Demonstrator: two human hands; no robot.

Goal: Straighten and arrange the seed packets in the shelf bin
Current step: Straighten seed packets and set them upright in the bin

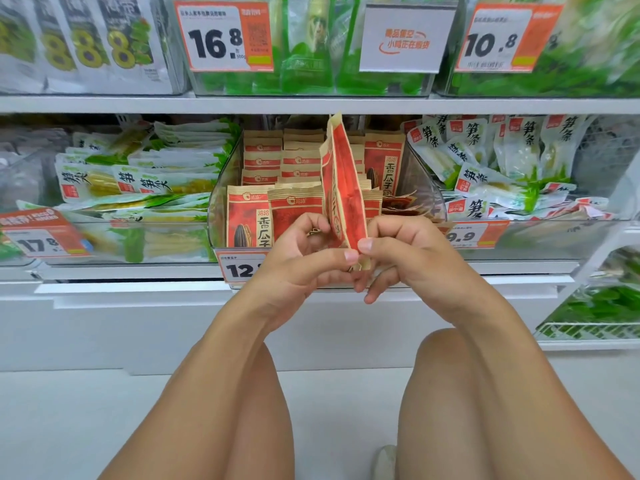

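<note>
A clear plastic shelf bin [420, 174] on the middle shelf holds red-and-tan seed packets [263, 168] standing in rows on the left and middle. A few packets [398, 204] lie flat and crumpled at the bin's front right. In front of the bin, both hands hold a small upright stack of seed packets [344, 188], seen edge-on. My left hand [304, 258] grips the stack's lower left side, thumb on its bottom edge. My right hand [405, 252] pinches the lower right edge with thumb and fingers.
Bins of green-and-white bamboo shoot packs sit left [145, 174] and right [502, 161] of the seed bin. Price tags [239, 268] hang on the shelf front. An upper shelf [311, 105] runs just above the bin. My bare knees are below, over a white floor.
</note>
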